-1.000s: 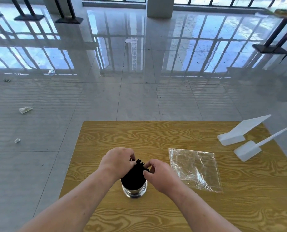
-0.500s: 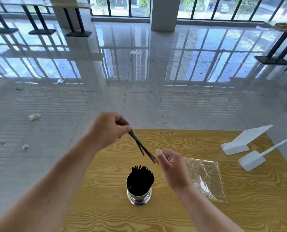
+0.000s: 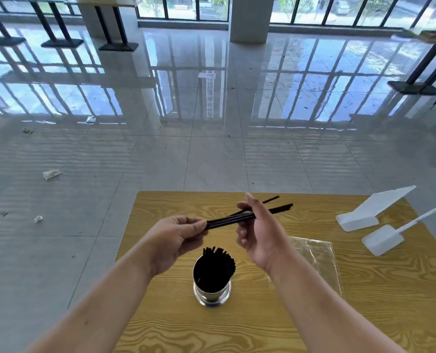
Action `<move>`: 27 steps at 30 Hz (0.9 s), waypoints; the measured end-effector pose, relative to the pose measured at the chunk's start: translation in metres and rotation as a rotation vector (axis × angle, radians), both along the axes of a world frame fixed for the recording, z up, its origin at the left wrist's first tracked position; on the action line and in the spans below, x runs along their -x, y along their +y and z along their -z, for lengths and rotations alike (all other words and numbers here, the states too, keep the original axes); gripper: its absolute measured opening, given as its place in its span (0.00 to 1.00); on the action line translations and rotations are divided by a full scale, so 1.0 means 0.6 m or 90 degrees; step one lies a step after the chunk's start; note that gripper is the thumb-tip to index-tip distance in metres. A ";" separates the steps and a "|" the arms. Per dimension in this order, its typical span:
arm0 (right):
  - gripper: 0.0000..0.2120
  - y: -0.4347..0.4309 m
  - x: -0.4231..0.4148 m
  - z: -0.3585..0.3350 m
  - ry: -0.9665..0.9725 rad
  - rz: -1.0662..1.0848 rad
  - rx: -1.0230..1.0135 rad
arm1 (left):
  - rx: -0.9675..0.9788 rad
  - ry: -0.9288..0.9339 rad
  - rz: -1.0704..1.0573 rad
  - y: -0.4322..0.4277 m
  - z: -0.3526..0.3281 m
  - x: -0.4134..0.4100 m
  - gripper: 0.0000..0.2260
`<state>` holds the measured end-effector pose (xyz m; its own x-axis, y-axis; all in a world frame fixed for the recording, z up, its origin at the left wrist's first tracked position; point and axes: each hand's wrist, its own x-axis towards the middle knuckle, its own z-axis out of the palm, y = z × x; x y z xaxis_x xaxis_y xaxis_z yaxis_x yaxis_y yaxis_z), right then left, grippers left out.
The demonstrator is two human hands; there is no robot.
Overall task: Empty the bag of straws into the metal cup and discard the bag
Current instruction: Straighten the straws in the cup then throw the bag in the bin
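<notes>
A shiny metal cup (image 3: 212, 293) stands on the wooden table (image 3: 262, 327), packed with upright black straws (image 3: 218, 263). Above it I hold a few loose black straws (image 3: 227, 220) almost level. My left hand (image 3: 176, 238) pinches their near end. My right hand (image 3: 259, 230) grips them around the middle, and their far tips stick out past it to the right. The empty clear plastic bag (image 3: 316, 261) lies flat on the table, right of the cup and partly behind my right forearm.
Two white plastic pieces rest at the table's far right: a wedge-shaped stand (image 3: 369, 212) and a flat scoop with a long handle (image 3: 390, 238). Beyond the table lies glossy tiled floor with scraps of litter (image 3: 50, 174) at the left.
The hands came up from the cup with a few straws. The straws have swung from a steep slant to nearly level, and both hands sit closer together over the cup.
</notes>
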<state>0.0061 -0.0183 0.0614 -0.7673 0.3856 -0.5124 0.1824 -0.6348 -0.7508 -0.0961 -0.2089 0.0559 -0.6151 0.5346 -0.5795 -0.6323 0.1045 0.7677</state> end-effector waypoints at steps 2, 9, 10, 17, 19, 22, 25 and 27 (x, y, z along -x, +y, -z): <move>0.17 0.012 0.000 -0.011 -0.033 -0.020 -0.161 | 0.015 -0.005 0.056 -0.005 0.017 -0.012 0.14; 0.19 0.017 -0.003 -0.034 0.013 -0.207 -0.564 | 0.296 0.322 0.056 -0.010 0.054 0.003 0.06; 0.19 0.008 -0.004 -0.028 0.016 -0.233 -0.567 | 0.310 0.361 0.053 -0.010 0.057 0.006 0.05; 0.08 -0.029 -0.041 0.076 -0.111 -0.492 -0.588 | 0.318 0.417 0.038 0.002 0.069 0.010 0.02; 0.09 -0.011 -0.051 0.085 -0.113 -0.442 -0.568 | 0.338 0.478 0.103 0.004 0.071 0.009 0.03; 0.08 0.021 -0.059 0.095 -0.136 -0.324 -0.581 | 0.393 0.592 0.311 0.030 0.070 -0.005 0.11; 0.09 0.033 -0.075 0.114 -0.186 -0.329 -0.608 | 0.439 0.651 0.506 0.070 0.072 -0.029 0.22; 0.09 0.030 -0.088 0.129 -0.222 -0.353 -0.610 | 0.456 0.668 0.522 0.088 0.074 -0.037 0.25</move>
<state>0.0589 -0.0005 -0.0157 -0.8268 0.3854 -0.4096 0.5495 0.3981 -0.7346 -0.0739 -0.1561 0.0113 -0.5842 0.7280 -0.3589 0.5711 0.6829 0.4556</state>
